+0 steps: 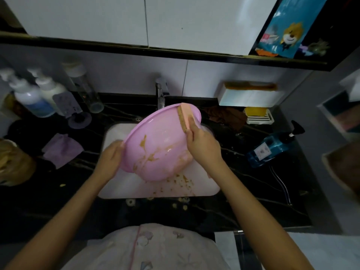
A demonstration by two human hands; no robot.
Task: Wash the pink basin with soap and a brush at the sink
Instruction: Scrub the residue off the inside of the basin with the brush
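The round pink plastic basin (157,145) — tilted over the white sink (120,184) — is gripped at its left rim by the left hand (110,156), fingers seemingly curled behind, while the right hand (202,147) clasps a pink-backed brush (185,118) against its far rim.

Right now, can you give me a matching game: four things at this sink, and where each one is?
1 pink basin
2 brush
3 blue pump bottle
4 purple cloth

A counter left of the sink
B in the right hand
C counter right of the sink
D tilted over the sink, held by the left hand

Pairs: 1-D, 2-B, 3-C, 4-A
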